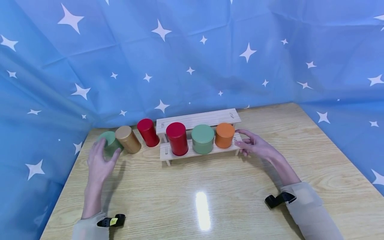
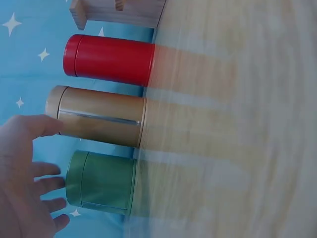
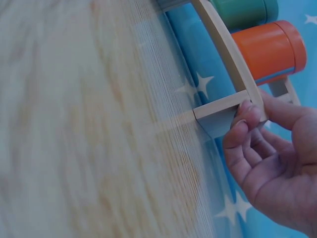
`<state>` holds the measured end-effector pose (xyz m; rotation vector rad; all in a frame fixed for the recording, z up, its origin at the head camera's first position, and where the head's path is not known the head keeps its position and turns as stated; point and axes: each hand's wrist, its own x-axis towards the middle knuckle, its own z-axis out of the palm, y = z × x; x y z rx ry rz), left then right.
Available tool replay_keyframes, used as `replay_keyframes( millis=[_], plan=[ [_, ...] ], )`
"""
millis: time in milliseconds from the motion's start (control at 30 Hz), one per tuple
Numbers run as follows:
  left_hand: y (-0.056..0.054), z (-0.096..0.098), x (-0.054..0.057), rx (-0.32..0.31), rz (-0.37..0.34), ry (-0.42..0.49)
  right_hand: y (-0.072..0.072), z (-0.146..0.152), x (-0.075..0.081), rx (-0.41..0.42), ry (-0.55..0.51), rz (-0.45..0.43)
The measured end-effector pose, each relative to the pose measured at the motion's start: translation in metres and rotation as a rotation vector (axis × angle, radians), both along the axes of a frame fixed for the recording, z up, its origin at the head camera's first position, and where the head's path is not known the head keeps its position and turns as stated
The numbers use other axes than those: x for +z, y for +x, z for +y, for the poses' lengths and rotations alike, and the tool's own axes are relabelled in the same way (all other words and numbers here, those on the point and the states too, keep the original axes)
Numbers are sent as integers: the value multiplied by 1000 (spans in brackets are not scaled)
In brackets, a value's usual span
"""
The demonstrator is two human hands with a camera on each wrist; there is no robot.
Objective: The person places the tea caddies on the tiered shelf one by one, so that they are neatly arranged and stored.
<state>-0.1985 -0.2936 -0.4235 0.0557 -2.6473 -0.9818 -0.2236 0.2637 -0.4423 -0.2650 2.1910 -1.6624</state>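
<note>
My left hand point(image 1: 100, 161), thumb and fingers spread apart, is just above and in front of a short green canister point(image 1: 113, 146) at the table's left. In the left wrist view the thumb overlaps the lid end of a gold canister point(image 2: 101, 116); whether it touches is unclear. At the right end of a two-tier wooden rack point(image 1: 198, 119), my right hand point(image 1: 256, 146) pinches the lower board. The right wrist view shows its fingertips curled at the board's end. A tall red canister point(image 1: 177, 140), a green canister point(image 1: 203, 140) and an orange canister point(image 1: 225, 136) stand on the lower tier.
Another red canister point(image 1: 148, 132) stands between the gold one and the rack. A blue cloth point(image 1: 192, 60) with white stars hangs behind and beside the wooden table point(image 1: 168, 196). Each sleeve has a black strap with a small device.
</note>
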Motion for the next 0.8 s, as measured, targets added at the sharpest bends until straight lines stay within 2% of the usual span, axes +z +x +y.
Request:
replay_keyframes(
  millis=[67, 133, 300, 367, 433, 633, 800],
  plan=[
    [0, -2, 0, -13, 1, -35, 0, 0, 0, 3, -1, 2],
    [1, -2, 1, -5, 37, -53, 0, 0, 0, 3, 2, 7],
    [4, -4, 5, 51, 219, -70, 1, 0, 1, 11, -1, 15],
    [4, -7, 6, 62, 251, -70, 0, 0, 1, 13, -3, 13],
    [4, -10, 6, 54, 225, -67, 0, 0, 1, 15, -4, 11],
    [4, -17, 4, -20, 29, -67, 0, 0, 1, 15, -2, 7],
    [5, -15, 4, 22, -13, -43, 0, 0, 1, 8, -3, 3]
  ],
)
